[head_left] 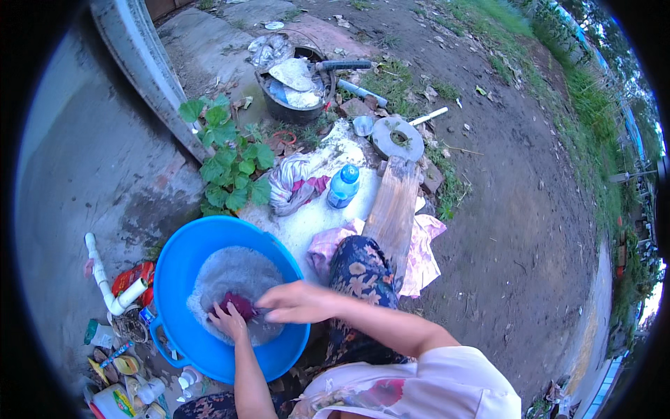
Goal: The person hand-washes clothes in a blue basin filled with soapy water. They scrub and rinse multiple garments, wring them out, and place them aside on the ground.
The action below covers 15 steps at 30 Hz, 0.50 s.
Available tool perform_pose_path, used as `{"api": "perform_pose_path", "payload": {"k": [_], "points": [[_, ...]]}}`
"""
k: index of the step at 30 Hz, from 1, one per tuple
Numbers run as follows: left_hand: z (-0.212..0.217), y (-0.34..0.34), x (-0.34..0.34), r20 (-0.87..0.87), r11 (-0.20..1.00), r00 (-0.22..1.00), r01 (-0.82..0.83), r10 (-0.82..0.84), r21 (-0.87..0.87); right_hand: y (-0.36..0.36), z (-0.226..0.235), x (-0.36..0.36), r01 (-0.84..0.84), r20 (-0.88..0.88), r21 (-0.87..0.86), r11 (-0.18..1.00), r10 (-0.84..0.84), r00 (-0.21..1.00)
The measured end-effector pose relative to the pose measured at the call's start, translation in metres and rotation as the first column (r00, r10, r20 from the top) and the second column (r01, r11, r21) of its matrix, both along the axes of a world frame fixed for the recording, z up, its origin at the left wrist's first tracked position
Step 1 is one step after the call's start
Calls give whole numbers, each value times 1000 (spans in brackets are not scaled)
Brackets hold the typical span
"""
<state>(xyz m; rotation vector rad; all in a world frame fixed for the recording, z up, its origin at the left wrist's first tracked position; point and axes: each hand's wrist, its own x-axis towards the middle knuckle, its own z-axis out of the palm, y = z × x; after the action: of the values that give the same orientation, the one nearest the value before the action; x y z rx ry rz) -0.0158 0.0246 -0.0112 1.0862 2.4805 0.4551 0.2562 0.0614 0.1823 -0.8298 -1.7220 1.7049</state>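
A blue plastic basin (173, 279) of foamy grey water (237, 265) stands in front of me. Inside it, my left hand (229, 321) grips the near-left edge of a wet dark red cloth (241, 306). From the right, my right hand (296, 302) reaches over the water beside the cloth, its fingers pointing left. Motion blurs it, and a small dark shape at its fingertips is too unclear to name. Beyond the basin are a blue bottle (343, 187) and a bundled striped grey-and-pink cloth (299, 185) on a pale slab (296, 234).
A wooden plank (392, 209) lies right of the bottle, by a round stone ring (398, 138) and pink fabric (423, 255). A black bucket (296, 112) of rubbish stands farther back. Left are a leafy plant (230, 164), white pipe (105, 279) and several containers (125, 394).
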Motion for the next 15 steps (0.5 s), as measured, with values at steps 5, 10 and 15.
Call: {"api": "perform_pose_path", "payload": {"k": [5, 10, 15], "points": [[-14, -26, 4, -34, 973, 973, 227, -226, 30, 77, -21, 208, 745, 102, -127, 654, -739, 666], [-7, -14, 18, -74, 945, 945, 312, -320, -99, 204, -137, 308, 731, 528, 444, 519, -810, 254], [2, -1, 24, -198, 916, 918, 280, -343, -288, 290, -148, 283, 491, 786, 526, 695, -617, 31]]}}
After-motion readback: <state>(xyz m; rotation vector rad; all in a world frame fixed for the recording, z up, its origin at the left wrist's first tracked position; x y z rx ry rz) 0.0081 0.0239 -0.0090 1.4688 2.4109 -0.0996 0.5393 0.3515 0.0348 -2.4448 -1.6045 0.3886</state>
